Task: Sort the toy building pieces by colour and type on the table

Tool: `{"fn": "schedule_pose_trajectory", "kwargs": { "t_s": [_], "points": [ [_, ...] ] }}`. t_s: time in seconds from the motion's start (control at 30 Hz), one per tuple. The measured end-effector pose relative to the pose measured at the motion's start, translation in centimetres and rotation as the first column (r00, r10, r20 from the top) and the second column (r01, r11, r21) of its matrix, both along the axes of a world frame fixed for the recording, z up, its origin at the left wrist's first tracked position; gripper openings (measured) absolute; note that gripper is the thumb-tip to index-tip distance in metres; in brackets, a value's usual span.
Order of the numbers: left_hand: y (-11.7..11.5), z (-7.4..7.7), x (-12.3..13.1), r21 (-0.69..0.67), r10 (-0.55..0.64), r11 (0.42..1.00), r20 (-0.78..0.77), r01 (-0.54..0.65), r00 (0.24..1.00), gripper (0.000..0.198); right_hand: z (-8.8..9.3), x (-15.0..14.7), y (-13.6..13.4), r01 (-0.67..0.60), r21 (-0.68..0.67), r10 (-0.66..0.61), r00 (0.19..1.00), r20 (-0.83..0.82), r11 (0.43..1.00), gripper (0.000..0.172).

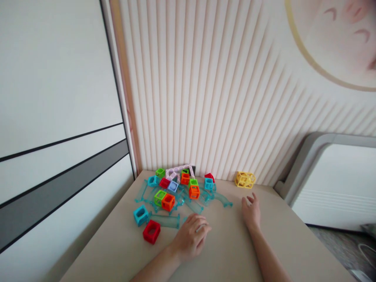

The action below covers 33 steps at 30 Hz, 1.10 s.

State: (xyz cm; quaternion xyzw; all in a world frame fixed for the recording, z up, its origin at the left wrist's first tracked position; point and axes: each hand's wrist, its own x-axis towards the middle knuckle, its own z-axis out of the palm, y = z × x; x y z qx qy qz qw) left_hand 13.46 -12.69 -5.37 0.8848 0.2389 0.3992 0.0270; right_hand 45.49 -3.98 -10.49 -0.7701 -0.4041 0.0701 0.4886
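Observation:
A pile of small hollow plastic cubes (176, 188) in red, orange, green and blue lies on a beige table (229, 250), mixed with clear teal track pieces (164, 220). My left hand (190, 237) rests on the table just below the pile, fingers curled down over a clear piece whose shape I cannot make out. My right hand (251, 211) lies flat to the right, fingers spread and empty, near a curved teal track (223, 200). A red cube (152, 231) and a blue cube (141, 215) sit apart at the left.
A yellow double cube (244, 179) stands alone at the table's back by the ribbed wall (223, 98). A pale pink zigzag piece (179, 171) leans at the back of the pile. A grey-framed white furniture piece (331, 180) borders the right side.

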Motion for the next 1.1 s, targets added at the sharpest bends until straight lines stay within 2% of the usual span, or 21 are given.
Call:
{"fn": "schedule_pose_trajectory", "kwargs": {
  "t_s": [0.1,0.2,0.33,0.43,0.5,0.57,0.73,0.8,0.97,1.1],
  "points": [
    [-1.1,0.5,-2.0,0.038,0.067,0.997,-0.02,-0.066,0.998,0.031,-0.3,-1.8,-1.2,-0.085,0.072,0.084,0.996,0.023,0.994,0.072],
    [-1.9,0.3,-6.0,0.08,0.255,0.964,-0.019,-0.253,0.967,0.033,-0.3,-4.4,-2.4,-0.224,0.154,0.209,0.972,0.107,0.962,0.057],
    [-1.8,-0.2,-11.3,0.093,0.468,0.882,-0.053,-0.463,0.882,0.031,0.7,-9.4,-4.2,-0.401,0.24,0.327,0.898,0.293,0.884,0.035],
    [-0.7,0.1,-13.4,0.083,0.506,0.862,-0.124,-0.5,0.853,0.035,1.9,-14.3,-5.5,-0.583,0.225,0.435,0.765,0.475,0.78,0.024],
    [0.6,0.3,-13.8,0.049,0.534,0.845,-0.118,-0.532,0.837,0.033,2.6,-17.7,-5.9,-0.68,0.169,0.482,0.652,0.585,0.714,0.023],
    [2.2,0.1,-13.8,-0.008,0.572,0.818,-0.093,-0.575,0.815,0.035,3.3,-20.9,-5.9,-0.717,0.132,0.491,0.587,0.643,0.684,0.024],
    [5.0,-1.8,-13.1,-0.058,0.607,0.782,-0.16,-0.621,0.779,0.047,4.2,-26.1,-5.2,-0.745,0.102,0.534,0.559,0.634,0.66,0.029],
    [5.5,-2.8,-12.9,-0.046,0.615,0.773,-0.188,-0.632,0.766,0.047,4.2,-26.9,-5.2,-0.762,0.071,0.56,0.532,0.635,0.643,0.037],
    [6.0,-4.4,-12.8,-0.061,0.605,0.775,-0.214,-0.629,0.767,0.05,3.5,-27.4,-5.4,-0.826,-0.048,0.633,0.392,0.667,0.562,0.054],
    [6.6,-4.9,-13.2,-0.1,0.57,0.8,-0.186,-0.592,0.801,0.05,2.7,-27.4,-5.2,-0.82,-0.083,0.631,0.368,0.683,0.567,0.057]
  ]
}}
